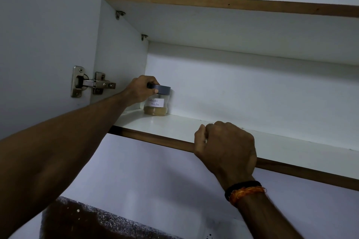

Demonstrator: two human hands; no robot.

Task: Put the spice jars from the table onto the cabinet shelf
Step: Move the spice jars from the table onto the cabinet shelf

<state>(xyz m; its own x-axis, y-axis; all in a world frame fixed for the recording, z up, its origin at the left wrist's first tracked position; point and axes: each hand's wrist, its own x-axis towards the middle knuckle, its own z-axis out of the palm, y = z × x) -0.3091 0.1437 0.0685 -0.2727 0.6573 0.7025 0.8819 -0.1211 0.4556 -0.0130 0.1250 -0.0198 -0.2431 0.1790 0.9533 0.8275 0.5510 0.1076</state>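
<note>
Spice jar [156,103] is the far thing; nearer to the camera comes the right hand [225,147], with a black and orange thread band [245,191] on its wrist. This hand rests on the brown front edge of the cabinet shelf [281,142], fingers curled together over the edge, and it seems to hold nothing else. Farther in, the left hand [140,89] reaches to the back left corner and grips the dark lid [163,89] with thumb and fingers closed around it. The jar stands upright on the shelf, close to the back wall, with tan powder inside and a white handwritten label [156,102]. A metal hinge [91,82] sits on the open door to the left.
</note>
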